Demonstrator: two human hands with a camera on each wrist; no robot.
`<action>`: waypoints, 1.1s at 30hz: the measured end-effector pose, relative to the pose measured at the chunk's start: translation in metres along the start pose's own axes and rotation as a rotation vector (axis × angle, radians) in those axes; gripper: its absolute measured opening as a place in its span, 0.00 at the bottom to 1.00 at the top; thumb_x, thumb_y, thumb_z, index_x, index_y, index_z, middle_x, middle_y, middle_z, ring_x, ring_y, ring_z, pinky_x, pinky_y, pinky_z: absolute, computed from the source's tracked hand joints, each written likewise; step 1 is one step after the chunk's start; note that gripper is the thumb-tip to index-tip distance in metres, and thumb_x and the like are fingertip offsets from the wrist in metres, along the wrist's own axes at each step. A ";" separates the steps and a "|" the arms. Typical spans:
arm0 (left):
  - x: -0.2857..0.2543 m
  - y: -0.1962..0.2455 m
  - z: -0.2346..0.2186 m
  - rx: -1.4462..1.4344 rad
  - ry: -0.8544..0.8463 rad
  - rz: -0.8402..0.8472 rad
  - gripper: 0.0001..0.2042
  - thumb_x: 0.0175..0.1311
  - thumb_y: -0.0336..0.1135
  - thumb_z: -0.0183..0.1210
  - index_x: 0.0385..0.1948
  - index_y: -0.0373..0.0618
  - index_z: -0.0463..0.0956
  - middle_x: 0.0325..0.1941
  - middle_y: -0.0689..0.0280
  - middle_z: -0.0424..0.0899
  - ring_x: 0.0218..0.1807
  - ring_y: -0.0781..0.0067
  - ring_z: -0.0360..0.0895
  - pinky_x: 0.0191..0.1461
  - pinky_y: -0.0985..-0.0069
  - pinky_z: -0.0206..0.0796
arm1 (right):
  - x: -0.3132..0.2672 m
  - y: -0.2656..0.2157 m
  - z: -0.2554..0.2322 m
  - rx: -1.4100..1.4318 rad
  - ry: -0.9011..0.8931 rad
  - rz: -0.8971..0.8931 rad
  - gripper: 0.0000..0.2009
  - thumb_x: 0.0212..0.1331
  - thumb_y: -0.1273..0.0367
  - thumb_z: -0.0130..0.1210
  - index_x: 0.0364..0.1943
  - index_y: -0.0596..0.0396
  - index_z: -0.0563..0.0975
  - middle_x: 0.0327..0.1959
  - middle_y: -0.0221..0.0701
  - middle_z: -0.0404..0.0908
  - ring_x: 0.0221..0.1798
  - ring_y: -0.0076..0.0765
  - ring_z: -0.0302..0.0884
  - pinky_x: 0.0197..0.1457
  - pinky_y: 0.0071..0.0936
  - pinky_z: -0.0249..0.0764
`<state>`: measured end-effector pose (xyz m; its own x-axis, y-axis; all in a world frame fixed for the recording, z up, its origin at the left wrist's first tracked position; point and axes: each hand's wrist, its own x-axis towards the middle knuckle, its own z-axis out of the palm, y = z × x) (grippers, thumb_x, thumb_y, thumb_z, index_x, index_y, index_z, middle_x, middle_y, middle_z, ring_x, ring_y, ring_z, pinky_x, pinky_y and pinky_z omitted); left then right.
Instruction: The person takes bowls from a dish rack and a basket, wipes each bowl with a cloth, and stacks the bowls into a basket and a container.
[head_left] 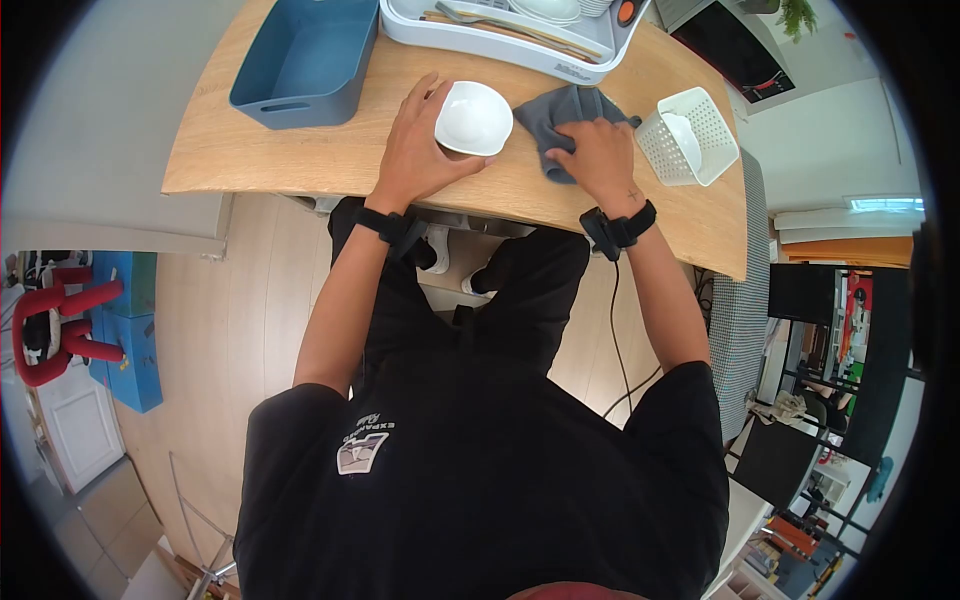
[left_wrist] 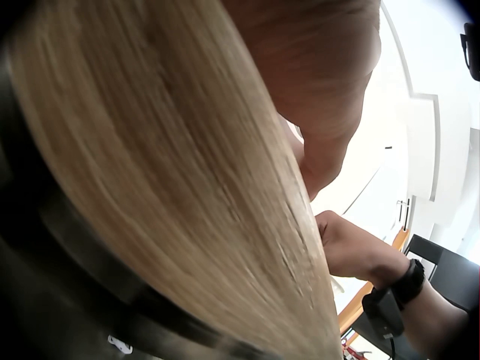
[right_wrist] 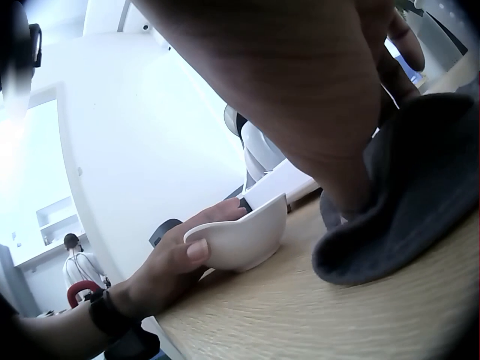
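My left hand (head_left: 412, 150) holds a small white bowl (head_left: 474, 118) by its side, near the front edge of the wooden table. In the right wrist view the thumb lies at the rim of the tilted-looking bowl (right_wrist: 244, 240), with the fingers behind its far side. To the right, my right hand (head_left: 603, 160) grips a dark grey cloth (head_left: 541, 117) lying crumpled on the tabletop. Folds of the cloth (right_wrist: 405, 199) rise around the thumb in the right wrist view. The left wrist view mostly shows the table's edge (left_wrist: 172, 165), and the bowl is largely hidden there.
At the back left stands a blue plastic bin (head_left: 335, 112). A white dish rack (head_left: 480, 45) behind the bowl carries chopsticks, a metal utensil and stacked dishes. A white perforated basket (head_left: 712, 160) with a white item inside sits right of the cloth. One cable (head_left: 615, 330) hangs from the right wrist.
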<state>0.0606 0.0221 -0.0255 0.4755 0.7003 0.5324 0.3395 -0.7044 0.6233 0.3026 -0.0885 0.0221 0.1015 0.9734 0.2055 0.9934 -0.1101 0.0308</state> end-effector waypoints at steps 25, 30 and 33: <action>0.002 0.022 -0.017 0.214 0.406 0.025 0.09 0.60 0.38 0.72 0.34 0.43 0.87 0.36 0.62 0.82 0.41 0.65 0.75 0.43 0.70 0.67 | 0.003 -0.030 -0.007 0.452 0.343 -0.096 0.18 0.58 0.66 0.60 0.54 0.41 0.85 0.28 0.35 0.84 0.32 0.47 0.76 0.50 0.38 0.67; 0.011 0.040 -0.035 -0.190 0.041 -0.188 0.09 0.60 0.37 0.71 0.34 0.41 0.88 0.28 0.64 0.81 0.26 0.75 0.70 0.30 0.76 0.62 | 0.003 -0.038 -0.010 0.531 0.384 -0.167 0.17 0.59 0.65 0.59 0.53 0.41 0.85 0.33 0.34 0.86 0.33 0.44 0.76 0.52 0.36 0.66; 0.009 0.037 -0.037 -0.412 -0.048 -0.281 0.09 0.64 0.36 0.68 0.37 0.38 0.86 0.28 0.69 0.81 0.27 0.79 0.69 0.32 0.80 0.62 | 0.001 -0.042 -0.012 0.534 0.402 -0.175 0.17 0.58 0.66 0.60 0.53 0.43 0.85 0.33 0.34 0.85 0.33 0.42 0.76 0.52 0.35 0.67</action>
<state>0.0475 0.0069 0.0230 0.4518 0.8436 0.2902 0.1158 -0.3780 0.9185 0.2605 -0.0850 0.0334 0.0123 0.8065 0.5912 0.8939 0.2561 -0.3679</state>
